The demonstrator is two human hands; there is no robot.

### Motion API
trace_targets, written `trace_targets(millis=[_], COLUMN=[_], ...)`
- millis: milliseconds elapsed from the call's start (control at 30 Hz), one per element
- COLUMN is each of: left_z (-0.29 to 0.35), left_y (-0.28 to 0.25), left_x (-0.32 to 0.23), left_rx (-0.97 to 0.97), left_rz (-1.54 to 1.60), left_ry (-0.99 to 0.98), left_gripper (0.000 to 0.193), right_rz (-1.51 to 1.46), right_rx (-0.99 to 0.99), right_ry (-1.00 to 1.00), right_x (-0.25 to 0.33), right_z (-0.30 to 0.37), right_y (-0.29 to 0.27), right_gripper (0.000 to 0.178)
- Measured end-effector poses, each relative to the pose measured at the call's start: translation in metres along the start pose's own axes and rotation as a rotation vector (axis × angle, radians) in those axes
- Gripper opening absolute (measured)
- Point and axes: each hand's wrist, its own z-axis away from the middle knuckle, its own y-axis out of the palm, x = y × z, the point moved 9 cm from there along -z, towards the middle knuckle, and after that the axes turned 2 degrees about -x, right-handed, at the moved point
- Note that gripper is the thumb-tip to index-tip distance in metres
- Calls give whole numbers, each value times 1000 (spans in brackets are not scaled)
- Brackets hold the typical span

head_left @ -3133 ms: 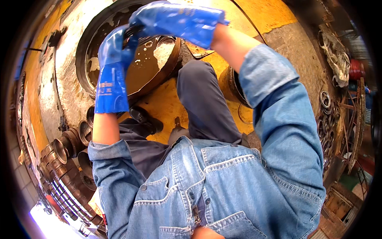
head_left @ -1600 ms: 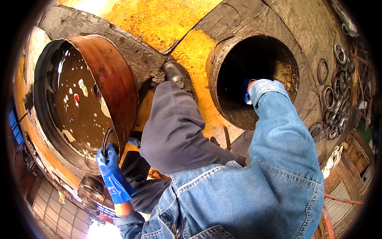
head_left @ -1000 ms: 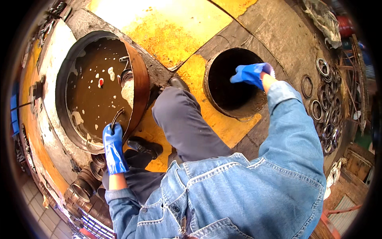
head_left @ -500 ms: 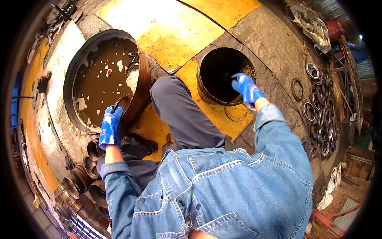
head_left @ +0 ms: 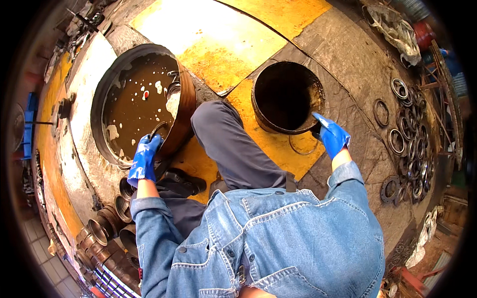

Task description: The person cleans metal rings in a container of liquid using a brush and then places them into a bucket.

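My left hand point(head_left: 144, 159), in a blue rubber glove, is closed on a dark metal ring point(head_left: 159, 130). It holds the ring at the near right wall of a large round basin point(head_left: 186, 102), whose brown liquid point(head_left: 134, 111) has white foam flecks and a small red thing on it. My right hand point(head_left: 332, 135), gloved alike, is at the near right edge of a dark, dirty bucket point(head_left: 259, 111). Its fingers appear closed over the bucket's rim, though some are hidden. Dark shadow fills the bucket's inside.
Many metal rings point(head_left: 397, 141) lie loosely grouped on the floor at the right. Rusty cylindrical parts point(head_left: 99, 231) and rings stand in rows at the lower left. Yellow and grey sheets point(head_left: 218, 59) cover the floor. My bent knee point(head_left: 213, 116) is between basin and bucket.
My right hand has moved from over the bucket's mouth right and down to its rim. My left hand keeps the ring at the basin's wall. The view has shifted slightly.
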Motion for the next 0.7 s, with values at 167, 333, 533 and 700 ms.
trace_targets(millis=[167, 333, 533, 700], left_z=[5, -11, 3, 39], left_y=[7, -4, 3, -3], left_x=[-25, 24, 9, -58], left_rx=[10, 15, 57, -23], left_rz=[-90, 31, 22, -235], left_ry=[56, -54, -2, 207], left_gripper=[27, 26, 29, 37], right_rz=[139, 399, 1448, 2451], right_rx=[-150, -41, 586, 830], right_ry=[173, 257, -174, -1016], right_x=[-5, 1, -15, -83], right_z=[1, 3, -37, -71], right_y=[-17, 23, 113, 158], right_gripper=[44, 40, 55, 57])
